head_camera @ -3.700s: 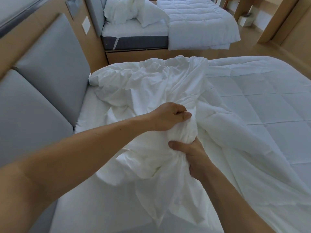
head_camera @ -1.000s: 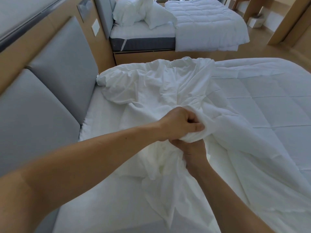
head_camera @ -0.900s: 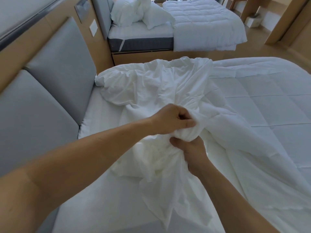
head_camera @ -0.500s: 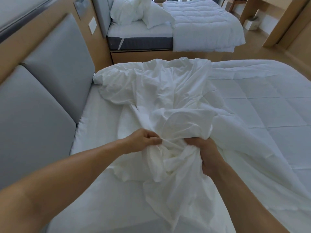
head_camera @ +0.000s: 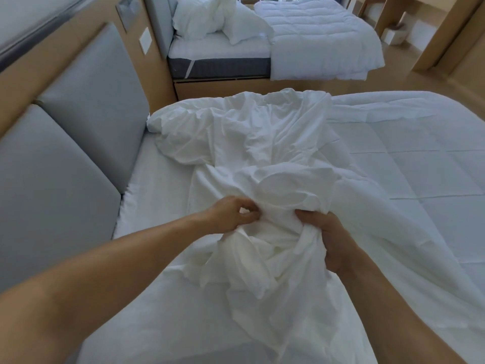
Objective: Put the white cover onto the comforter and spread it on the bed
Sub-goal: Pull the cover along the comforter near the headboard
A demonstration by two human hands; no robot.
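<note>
The white cover (head_camera: 244,137) lies crumpled across the head end of the bed (head_camera: 157,195), bunched toward me. The quilted white comforter (head_camera: 420,164) spreads flat over the right side of the bed, partly under the cover. My left hand (head_camera: 231,214) pinches a fold of the cover between thumb and fingers. My right hand (head_camera: 328,240) grips a thick gathered bunch of the same cover just to the right. Both hands hold the fabric slightly above the mattress, a hand's width apart.
A grey padded headboard (head_camera: 78,143) runs along the left. A second bed (head_camera: 301,43) with pillows (head_camera: 210,19) and a quilted comforter stands beyond a wooden-floored gap. A wooden partition (head_camera: 441,35) and a small white bin (head_camera: 396,32) stand at the far right.
My hands, stacked close together a second ago, have moved down and apart. The left hand has shifted left to a new fold; the right has regripped the bunch further right.
</note>
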